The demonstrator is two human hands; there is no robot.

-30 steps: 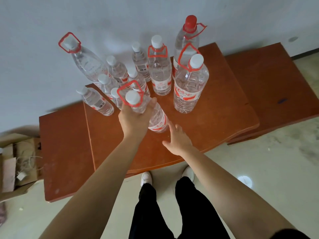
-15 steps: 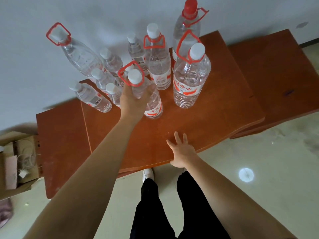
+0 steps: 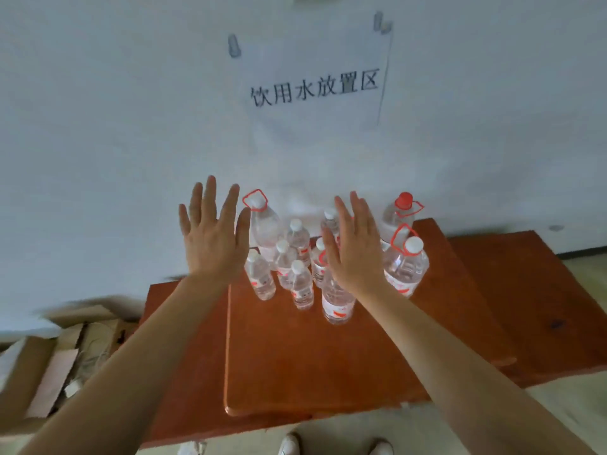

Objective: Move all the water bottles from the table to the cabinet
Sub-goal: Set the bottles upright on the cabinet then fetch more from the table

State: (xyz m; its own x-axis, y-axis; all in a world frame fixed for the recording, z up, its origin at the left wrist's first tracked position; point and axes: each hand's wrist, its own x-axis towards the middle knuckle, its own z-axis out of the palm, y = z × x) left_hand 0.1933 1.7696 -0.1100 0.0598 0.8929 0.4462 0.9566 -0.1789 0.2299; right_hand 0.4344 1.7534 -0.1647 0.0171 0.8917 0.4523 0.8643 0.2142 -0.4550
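Several clear water bottles stand grouped at the back of a red-brown wooden cabinet top [image 3: 328,362], against the white wall. A large bottle with a red handle ring [image 3: 404,267] stands at the right, a red-capped bottle [image 3: 397,214] behind it, and another large bottle [image 3: 262,224] at the left. Small white-capped bottles [image 3: 300,285] fill the middle. A large bottle [image 3: 336,302] stands at the front, partly behind my right wrist. My left hand [image 3: 212,236] and my right hand [image 3: 356,247] are both raised above the bottles, fingers spread, holding nothing.
A paper sign with Chinese characters [image 3: 315,88] is fixed to the wall above. Lower wooden tops sit to the left [image 3: 184,339] and right [image 3: 538,307]. Cardboard boxes [image 3: 49,366] lie on the floor at left. My white shoes [image 3: 290,446] show below.
My left hand has let go of the large bottle, which now stands at the front of the group. Both hands have lifted with fingers spread, and the view has tilted up to the wall.
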